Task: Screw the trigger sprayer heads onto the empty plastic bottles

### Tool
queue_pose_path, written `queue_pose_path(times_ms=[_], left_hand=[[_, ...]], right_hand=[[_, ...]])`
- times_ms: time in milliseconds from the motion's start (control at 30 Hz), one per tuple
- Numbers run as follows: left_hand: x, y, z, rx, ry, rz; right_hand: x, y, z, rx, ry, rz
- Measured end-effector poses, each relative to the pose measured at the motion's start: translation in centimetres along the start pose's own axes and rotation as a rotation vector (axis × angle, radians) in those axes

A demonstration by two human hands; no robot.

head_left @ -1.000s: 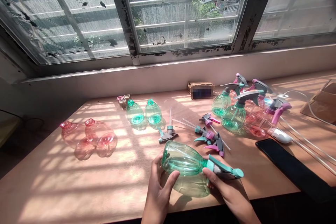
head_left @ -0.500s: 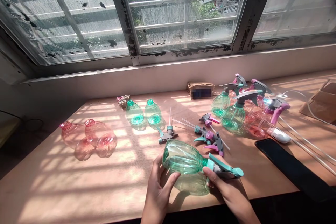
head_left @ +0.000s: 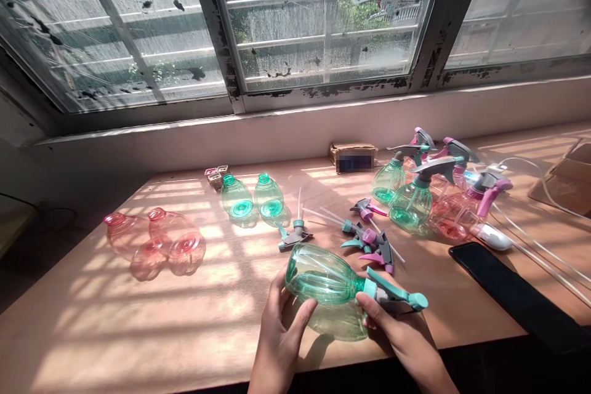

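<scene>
A clear green spray bottle (head_left: 321,276) lies on its side in the air above the table's front edge, its trigger head (head_left: 397,297) pointing right. My left hand (head_left: 284,326) cups the bottle's base end, thumb along the near side. At the neck, my right hand (head_left: 385,323) is closed around the teal collar with the thumb on top. Just beyond the bottle, a loose grey and teal spray head (head_left: 295,235) rests on the table with its tube pointing away. Several more loose spray heads (head_left: 369,243), teal and pink, lie in a pile behind my right hand.
Two headless green bottles (head_left: 269,197) stand mid-table; two headless pink bottles (head_left: 178,243) are at the left. Several spray bottles with heads (head_left: 410,206) stand at the right. A black phone (head_left: 512,295), white mouse (head_left: 493,237), cables and cardboard boxes (head_left: 353,158) are around the table.
Almost nothing differs. Both hands keep their places on the spray bottle, and the view has shifted very slightly.
</scene>
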State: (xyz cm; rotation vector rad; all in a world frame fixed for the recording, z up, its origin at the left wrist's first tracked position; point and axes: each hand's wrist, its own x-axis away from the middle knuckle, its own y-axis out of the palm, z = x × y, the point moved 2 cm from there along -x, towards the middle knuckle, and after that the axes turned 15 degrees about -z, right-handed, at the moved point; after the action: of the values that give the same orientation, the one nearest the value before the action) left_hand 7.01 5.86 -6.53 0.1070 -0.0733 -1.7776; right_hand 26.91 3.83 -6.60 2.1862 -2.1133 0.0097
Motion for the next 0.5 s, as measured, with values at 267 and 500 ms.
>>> queue_pose_path(times_ms=[267, 500], left_hand=[[0.01, 0.06, 0.4, -0.035, -0.034, -0.004], [-0.06, 0.05, 0.13, -0.012, -0.023, -0.008]], right_hand=[[0.0, 0.04, 0.03, -0.008, -0.003, 0.026], [-0.01, -0.13, 0.12, -0.015, 0.0, 0.005]])
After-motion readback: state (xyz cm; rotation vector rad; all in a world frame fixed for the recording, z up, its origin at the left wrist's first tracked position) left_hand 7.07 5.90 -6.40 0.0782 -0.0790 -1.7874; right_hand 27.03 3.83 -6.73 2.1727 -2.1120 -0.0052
